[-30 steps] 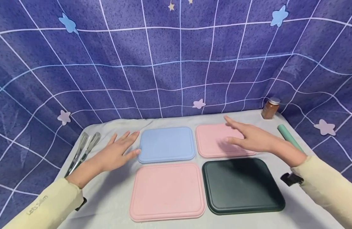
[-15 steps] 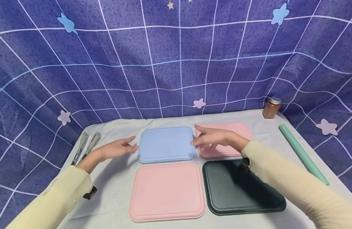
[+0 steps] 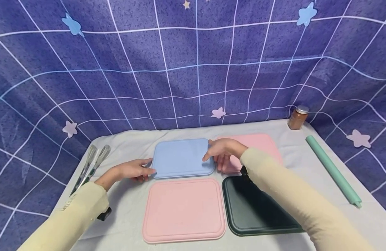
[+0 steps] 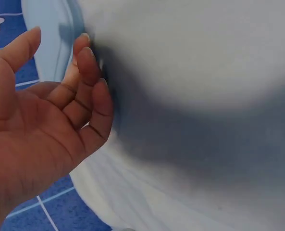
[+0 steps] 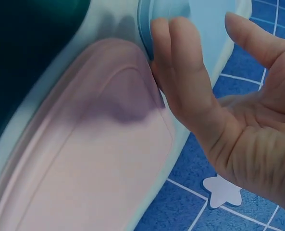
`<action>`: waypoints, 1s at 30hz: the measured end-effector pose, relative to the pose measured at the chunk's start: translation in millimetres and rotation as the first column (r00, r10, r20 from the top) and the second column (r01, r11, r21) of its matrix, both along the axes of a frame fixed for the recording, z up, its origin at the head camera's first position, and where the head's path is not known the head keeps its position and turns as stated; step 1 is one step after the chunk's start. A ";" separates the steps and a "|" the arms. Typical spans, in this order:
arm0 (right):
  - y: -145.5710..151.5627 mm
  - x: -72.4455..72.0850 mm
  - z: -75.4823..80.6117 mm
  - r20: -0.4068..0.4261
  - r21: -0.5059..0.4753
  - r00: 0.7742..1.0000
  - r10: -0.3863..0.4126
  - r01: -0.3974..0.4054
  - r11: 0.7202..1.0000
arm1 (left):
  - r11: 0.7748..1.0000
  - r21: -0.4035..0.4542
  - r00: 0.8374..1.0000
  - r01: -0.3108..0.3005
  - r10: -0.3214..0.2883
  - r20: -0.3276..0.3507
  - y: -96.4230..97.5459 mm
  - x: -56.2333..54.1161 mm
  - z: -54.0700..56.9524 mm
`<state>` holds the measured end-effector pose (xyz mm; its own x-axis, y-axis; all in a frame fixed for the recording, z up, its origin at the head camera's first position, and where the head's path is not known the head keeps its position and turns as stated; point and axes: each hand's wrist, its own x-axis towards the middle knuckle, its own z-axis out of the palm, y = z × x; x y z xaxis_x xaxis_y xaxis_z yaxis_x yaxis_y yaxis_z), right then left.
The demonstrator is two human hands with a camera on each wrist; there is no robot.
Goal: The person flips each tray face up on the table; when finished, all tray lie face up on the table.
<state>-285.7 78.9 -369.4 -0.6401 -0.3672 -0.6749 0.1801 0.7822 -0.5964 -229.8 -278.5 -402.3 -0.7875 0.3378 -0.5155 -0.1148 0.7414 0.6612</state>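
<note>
A flat light-blue rectangular board (image 3: 180, 158) with rounded corners and a grooved rim lies on the white cloth. My left hand (image 3: 133, 170) is at its left edge, thumb near the rim and the other fingers loosely bent beside it. At the right edge is my right hand (image 3: 225, 150), thumb and forefinger over the board's corner area, other fingers pointing down by the gap. In the right wrist view the fingertips (image 5: 185, 33) overlap the blue rim, and the thumb stands apart. Close by, a pink board (image 3: 255, 141) sits partly under the right forearm.
In front lie another pink board (image 3: 183, 211) and a dark green board (image 3: 243, 205), which the right sleeve partly covers. Metal tongs (image 3: 92, 165) are at the left, a brown jar (image 3: 297, 120) and a green roll (image 3: 332, 169) at the right. A star-patterned purple curtain (image 3: 186, 80) hangs behind.
My right hand has swung left from above the back pink board to the blue board's right edge. The left hand has lowered to its left edge, fingers now bent. The boards have stayed put.
</note>
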 end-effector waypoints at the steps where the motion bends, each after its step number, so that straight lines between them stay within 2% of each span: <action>1: -2.0 -1.8 0.0 0.003 0.019 1.000 0.004 -0.004 1.000 | 1.000 0.002 1.000 0.006 -0.006 0.000 0.1 0.3 -1.9; 4: -7.4 -6.8 0.3 0.020 0.073 1.000 0.012 -0.014 0.997 | 1.000 0.005 1.000 0.005 -0.005 -0.015 0.7 1.0 -7.5; 8: -13.0 -12.1 1.6 0.034 0.130 0.999 0.006 -0.010 0.991 | 0.999 0.023 0.998 -0.037 0.038 -0.056 2.4 1.9 -13.7; 15: -15.7 -19.0 1.9 0.095 0.162 0.995 -0.007 -0.008 0.987 | 0.995 0.019 0.990 -0.098 0.099 -0.104 4.1 3.7 -19.2; 19: -16.0 -22.5 -0.7 0.124 0.154 0.992 -0.029 0.009 0.988 | 0.991 0.031 0.987 -0.130 0.133 -0.091 3.3 4.0 -19.3; 30: -22.7 -23.4 -0.8 0.106 0.180 0.990 -0.092 0.072 0.981 | 0.981 0.050 0.981 -0.190 0.192 -0.034 1.1 3.5 -18.9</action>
